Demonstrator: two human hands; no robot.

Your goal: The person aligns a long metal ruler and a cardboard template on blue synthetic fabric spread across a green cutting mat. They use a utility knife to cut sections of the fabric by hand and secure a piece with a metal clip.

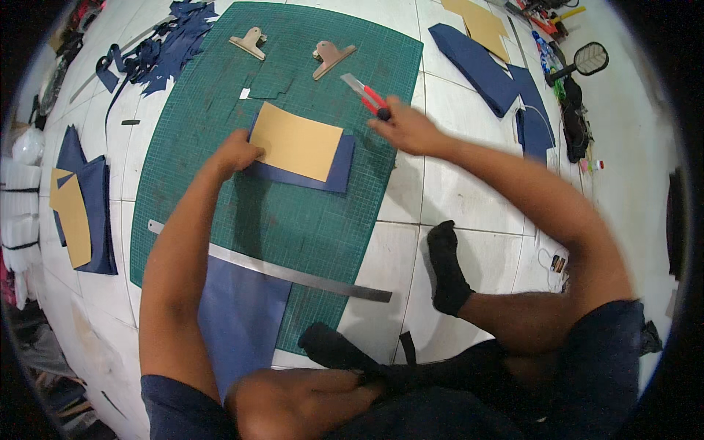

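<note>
A tan cardboard piece (301,143) lies on a slightly larger dark blue fabric piece (342,165), both on a green cutting mat (308,227). At their left edge, my left hand (240,152) is closed, with thumb and fingers gripping the cardboard and fabric together. My right hand (405,128) holds a red utility knife (372,99) above the mat's right edge. Its blade points up and left, apart from the fabric. Two metal bulldog clips, one left (251,44) and one right (332,59), rest at the far end of the mat.
A steel ruler (293,275) crosses the near mat over a blue fabric sheet (242,308). Blue fabric scraps (165,55) lie far left. Folded fabric with tan templates sits at left (99,213) and right (473,70). My socked foot (446,268) is right of the mat.
</note>
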